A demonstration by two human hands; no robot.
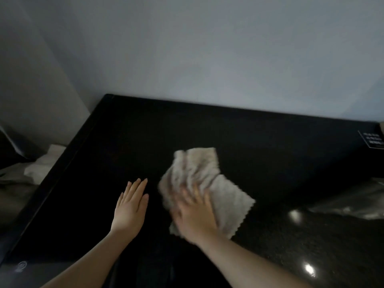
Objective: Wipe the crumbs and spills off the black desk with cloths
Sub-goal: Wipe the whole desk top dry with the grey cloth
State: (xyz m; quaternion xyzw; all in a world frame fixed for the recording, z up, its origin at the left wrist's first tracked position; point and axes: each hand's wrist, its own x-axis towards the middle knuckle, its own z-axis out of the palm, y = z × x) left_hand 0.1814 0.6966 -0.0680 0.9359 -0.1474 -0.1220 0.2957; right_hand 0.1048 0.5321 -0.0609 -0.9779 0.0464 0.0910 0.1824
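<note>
Cloths counted: one. Beige cloth found on bench, about mid-surface, far end crumpled, near end flatter. Long axis noted running from bench rear edge toward front edge, near end skewed right.

Hands counted: two. Right hand laid palm-down on cloth, fingers extended over it; outline blurred. Left hand laid flat on bare bench, fingers straight and together, nothing held.

One black label seen at bench far right corner. One clear plastic bag at bench right edge. White crumpled material beyond bench left edge.

Blur is smearing the right hand, which is covering part of the cloth; the edge is cutting off an unreadable label.
</note>
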